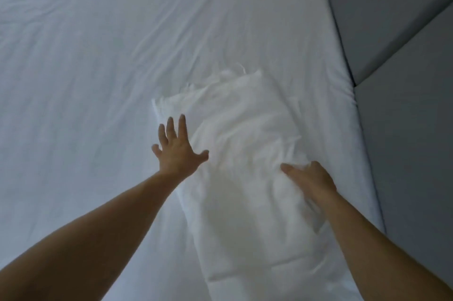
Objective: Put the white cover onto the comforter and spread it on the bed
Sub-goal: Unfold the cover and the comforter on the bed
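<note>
On bed [98, 55]: left hand [177, 151] splayed, empty — right hand [311, 182] fingers buried in folded cover [240, 153], grip unclear.

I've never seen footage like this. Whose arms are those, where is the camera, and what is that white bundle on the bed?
No machine here: these are a person's two bare arms, filmed by one wide-angle camera worn on the head, looking down. Below lies a bed with a white sheet; the grey panels on the right stand beside it. The folded white bundle is bedding, though whether cover or comforter I cannot tell. The left hand is open, fingers spread, at the bundle's left edge. The right hand presses into the bundle's right side; whether its grip has closed on the cloth is too blurred to tell.
</note>
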`<move>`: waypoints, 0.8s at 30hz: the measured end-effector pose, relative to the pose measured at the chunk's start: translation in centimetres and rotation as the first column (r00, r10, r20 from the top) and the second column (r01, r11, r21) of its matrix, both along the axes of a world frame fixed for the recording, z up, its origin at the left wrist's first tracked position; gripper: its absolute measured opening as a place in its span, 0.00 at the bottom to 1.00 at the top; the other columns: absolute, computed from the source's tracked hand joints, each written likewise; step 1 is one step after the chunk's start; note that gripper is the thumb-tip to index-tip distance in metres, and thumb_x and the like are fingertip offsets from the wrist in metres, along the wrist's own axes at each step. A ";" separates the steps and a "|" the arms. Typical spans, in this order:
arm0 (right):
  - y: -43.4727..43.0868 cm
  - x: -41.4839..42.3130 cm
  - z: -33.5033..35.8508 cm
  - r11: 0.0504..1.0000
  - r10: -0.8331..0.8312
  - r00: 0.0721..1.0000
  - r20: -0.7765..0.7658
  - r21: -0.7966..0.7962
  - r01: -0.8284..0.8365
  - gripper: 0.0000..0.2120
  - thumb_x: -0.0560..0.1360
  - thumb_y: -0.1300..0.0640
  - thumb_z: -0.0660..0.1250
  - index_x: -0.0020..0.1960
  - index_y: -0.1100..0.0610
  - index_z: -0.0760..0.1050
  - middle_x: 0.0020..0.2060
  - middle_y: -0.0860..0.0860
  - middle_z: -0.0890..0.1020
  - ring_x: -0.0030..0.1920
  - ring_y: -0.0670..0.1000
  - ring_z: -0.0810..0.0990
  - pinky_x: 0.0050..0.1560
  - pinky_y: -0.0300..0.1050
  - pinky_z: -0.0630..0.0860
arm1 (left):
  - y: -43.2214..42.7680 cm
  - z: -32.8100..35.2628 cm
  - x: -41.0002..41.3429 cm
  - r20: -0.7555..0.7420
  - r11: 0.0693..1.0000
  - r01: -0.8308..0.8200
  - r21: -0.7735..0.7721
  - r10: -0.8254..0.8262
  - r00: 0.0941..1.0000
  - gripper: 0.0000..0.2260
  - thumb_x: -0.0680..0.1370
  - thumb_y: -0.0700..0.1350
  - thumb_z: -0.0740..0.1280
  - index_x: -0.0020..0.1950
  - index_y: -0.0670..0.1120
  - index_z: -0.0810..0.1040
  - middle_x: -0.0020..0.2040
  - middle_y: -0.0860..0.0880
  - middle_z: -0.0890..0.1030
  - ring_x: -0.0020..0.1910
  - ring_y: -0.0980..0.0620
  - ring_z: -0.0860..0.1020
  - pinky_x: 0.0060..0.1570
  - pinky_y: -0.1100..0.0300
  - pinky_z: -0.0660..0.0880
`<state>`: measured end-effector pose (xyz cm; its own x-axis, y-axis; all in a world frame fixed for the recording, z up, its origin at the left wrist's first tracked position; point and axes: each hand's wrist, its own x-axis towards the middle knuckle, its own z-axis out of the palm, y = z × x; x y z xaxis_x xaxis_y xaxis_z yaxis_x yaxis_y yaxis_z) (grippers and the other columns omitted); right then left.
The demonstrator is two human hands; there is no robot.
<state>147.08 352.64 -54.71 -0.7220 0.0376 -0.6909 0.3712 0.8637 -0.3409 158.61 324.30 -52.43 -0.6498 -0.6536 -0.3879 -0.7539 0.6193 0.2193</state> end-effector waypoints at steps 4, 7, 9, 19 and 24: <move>1.0 0.7 -1.3 0.980 -0.097 0.987 -0.129 -0.185 0.072 0.51 0.58 0.29 0.75 0.72 0.56 0.68 0.67 0.55 0.75 0.64 0.59 0.76 0.62 0.52 0.74 | 3.2 -3.8 6.5 0.046 0.853 -0.441 0.280 0.447 0.893 0.49 0.67 0.63 0.76 0.78 0.45 0.54 0.75 0.40 0.60 0.73 0.37 0.63 0.68 0.38 0.67; 1.3 0.9 -2.2 0.970 -0.167 0.984 -0.063 -0.192 0.152 0.61 0.56 0.33 0.80 0.79 0.55 0.57 0.73 0.55 0.68 0.70 0.59 0.71 0.68 0.56 0.71 | 4.8 -4.9 8.0 0.058 0.614 -0.578 0.538 0.657 0.752 0.39 0.67 0.59 0.78 0.70 0.45 0.65 0.64 0.43 0.72 0.60 0.39 0.75 0.60 0.42 0.75; 1.3 0.6 -2.0 0.922 -0.251 0.966 0.070 -0.286 0.260 0.55 0.55 0.39 0.83 0.74 0.57 0.65 0.66 0.54 0.76 0.60 0.58 0.79 0.58 0.53 0.79 | 5.3 -4.5 7.6 0.056 0.473 -0.564 0.677 0.731 0.680 0.33 0.69 0.50 0.79 0.68 0.45 0.67 0.60 0.44 0.77 0.56 0.41 0.78 0.58 0.42 0.77; -0.2 10.2 4.9 0.622 -0.613 0.788 -0.061 -0.651 0.434 0.25 0.68 0.65 0.78 0.56 0.47 0.71 0.47 0.39 0.78 0.40 0.32 0.79 0.41 0.25 0.72 | 2.9 1.9 -2.4 -0.374 0.796 0.008 0.605 0.275 0.886 0.22 0.77 0.37 0.68 0.68 0.53 0.74 0.54 0.52 0.81 0.54 0.47 0.80 0.45 0.61 0.75; -1.9 16.3 2.5 0.325 -0.826 0.472 0.307 -0.425 0.845 0.26 0.67 0.50 0.80 0.58 0.63 0.79 0.51 0.56 0.84 0.48 0.56 0.83 0.52 0.52 0.80 | 3.0 3.5 -5.8 -0.465 0.845 0.324 0.426 -0.103 0.880 0.35 0.80 0.42 0.65 0.80 0.62 0.50 0.68 0.51 0.75 0.63 0.46 0.76 0.62 0.52 0.74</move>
